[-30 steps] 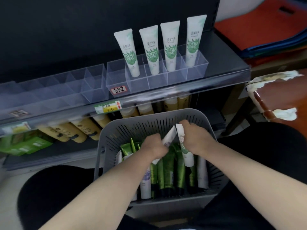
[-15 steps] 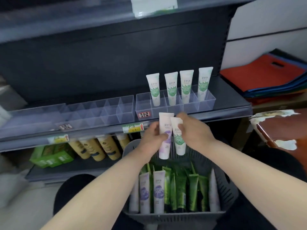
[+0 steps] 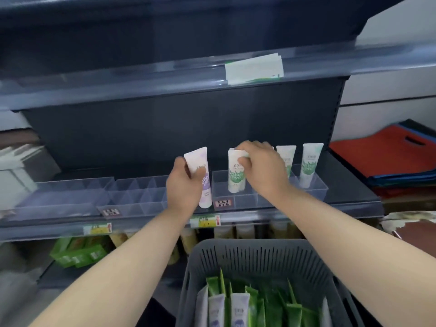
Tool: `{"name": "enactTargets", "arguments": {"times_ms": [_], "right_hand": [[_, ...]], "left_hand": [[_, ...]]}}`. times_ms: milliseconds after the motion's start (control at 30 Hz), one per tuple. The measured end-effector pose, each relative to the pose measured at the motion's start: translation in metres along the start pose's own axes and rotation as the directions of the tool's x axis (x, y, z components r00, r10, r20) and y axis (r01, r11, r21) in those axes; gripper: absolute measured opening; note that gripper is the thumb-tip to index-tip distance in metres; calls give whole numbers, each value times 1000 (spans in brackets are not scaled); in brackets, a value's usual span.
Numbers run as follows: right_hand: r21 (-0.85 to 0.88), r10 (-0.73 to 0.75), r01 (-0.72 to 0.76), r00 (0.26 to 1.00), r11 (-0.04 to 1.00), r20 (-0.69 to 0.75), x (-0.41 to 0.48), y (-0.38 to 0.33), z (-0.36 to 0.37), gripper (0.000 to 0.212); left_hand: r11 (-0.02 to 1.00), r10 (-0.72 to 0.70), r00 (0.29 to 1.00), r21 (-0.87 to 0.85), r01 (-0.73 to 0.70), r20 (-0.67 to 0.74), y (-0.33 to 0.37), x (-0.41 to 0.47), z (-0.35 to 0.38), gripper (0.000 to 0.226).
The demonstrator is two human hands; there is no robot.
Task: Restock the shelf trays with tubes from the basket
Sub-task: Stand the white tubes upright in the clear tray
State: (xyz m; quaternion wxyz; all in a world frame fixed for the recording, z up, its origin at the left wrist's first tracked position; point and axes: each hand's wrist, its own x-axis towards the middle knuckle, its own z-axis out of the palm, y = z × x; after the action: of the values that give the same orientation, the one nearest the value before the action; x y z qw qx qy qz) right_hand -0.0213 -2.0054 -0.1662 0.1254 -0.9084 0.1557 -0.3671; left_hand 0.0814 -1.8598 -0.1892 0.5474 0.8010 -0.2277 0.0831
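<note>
Two in hand, both upright, caps down.
Our right hand (image 3: 262,168) pinches the green tube (image 3: 236,179) over the clear tray (image 3: 246,202); our left hand (image 3: 184,187) grips the purple tube (image 3: 204,185) just left.

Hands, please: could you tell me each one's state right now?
Left hand: grips a white plastic tube with purple print.
Right hand: grips a white plastic tube with green print.

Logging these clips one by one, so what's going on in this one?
A person is restocking a shelf. Their left hand holds a white-and-purple tube just left of the stocked clear tray, while the right hand pinches the top of a white-and-green tube standing at that tray's left end, beside two matching tubes. The grey basket below holds spare tubes.
</note>
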Motion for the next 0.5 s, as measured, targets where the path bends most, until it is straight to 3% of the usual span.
{"name": "enactTargets", "arguments": {"times_ms": [233,500], "right_hand": [[-184,-42,40,999,982,-5,59,-2,58,15],[-320,10,79,963,944,268,80,9,93,28]], "left_hand": [[998,55,998,-36,-54,32,-12,40,-4,22],[992,46,995,-120,-35,92,-24,60,9,14]]}}
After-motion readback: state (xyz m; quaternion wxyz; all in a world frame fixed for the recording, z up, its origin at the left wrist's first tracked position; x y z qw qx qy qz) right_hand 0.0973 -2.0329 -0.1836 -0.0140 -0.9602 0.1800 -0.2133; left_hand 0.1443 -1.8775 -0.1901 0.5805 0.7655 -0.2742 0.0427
